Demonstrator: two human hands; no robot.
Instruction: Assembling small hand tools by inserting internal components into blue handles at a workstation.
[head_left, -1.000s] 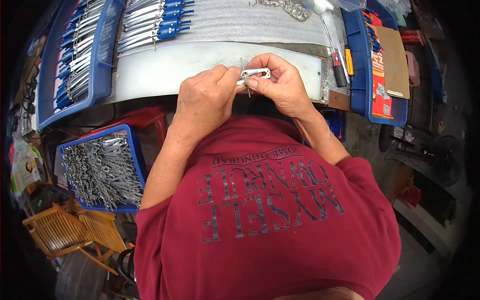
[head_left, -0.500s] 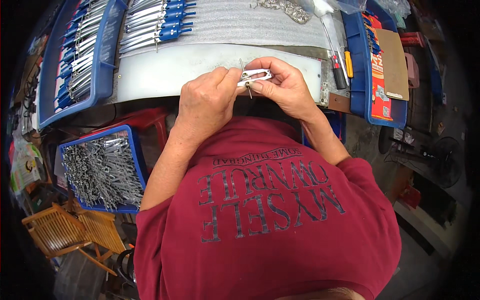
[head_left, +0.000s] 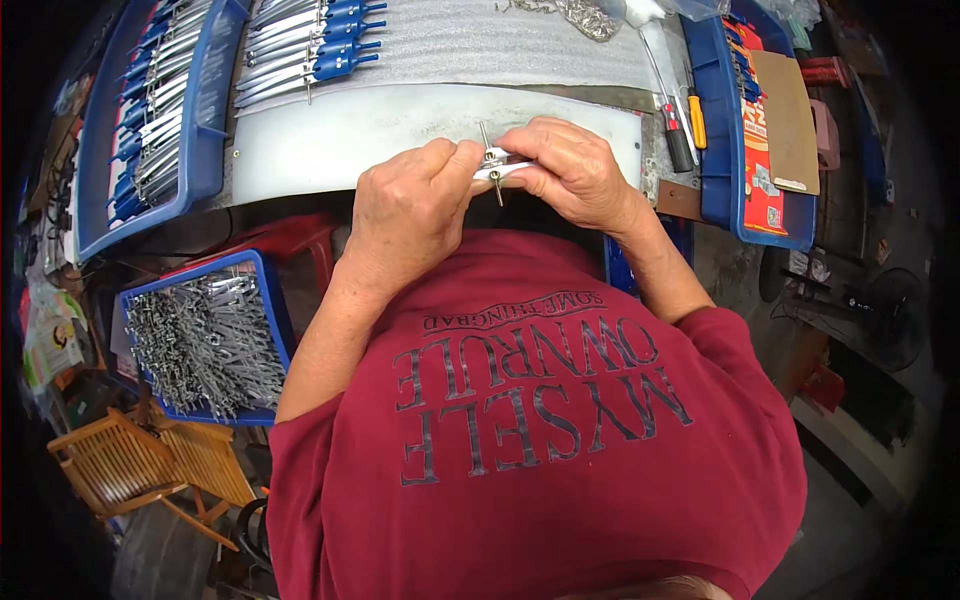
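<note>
A silver two-armed metal part [head_left: 494, 172] with a thin pin through it is held between my hands above the front edge of the white board [head_left: 310, 140]. My left hand [head_left: 412, 205] is closed on the part's left end, the thumb and finger pinched. From the other side, my right hand [head_left: 575, 175] pinches its right end and covers most of it. The pin sticks out above and below the part. Its exact kind I cannot make out. Rows of silver pieces with blue ends [head_left: 340, 45] lie behind the board at the left.
Blue trays stand at the left [head_left: 205, 130] and right [head_left: 722, 150]. A blue bin [head_left: 272, 330] of grey metal parts sits low at left. Screwdrivers with red-black [head_left: 678, 140] and yellow [head_left: 697, 122] handles lie at right. Small metal pieces [head_left: 590, 18] sit in a bag at the back.
My right hand's fingers have closed in over the part's right end, which showed openly before. Both hands still hold the part in nearly the same place.
</note>
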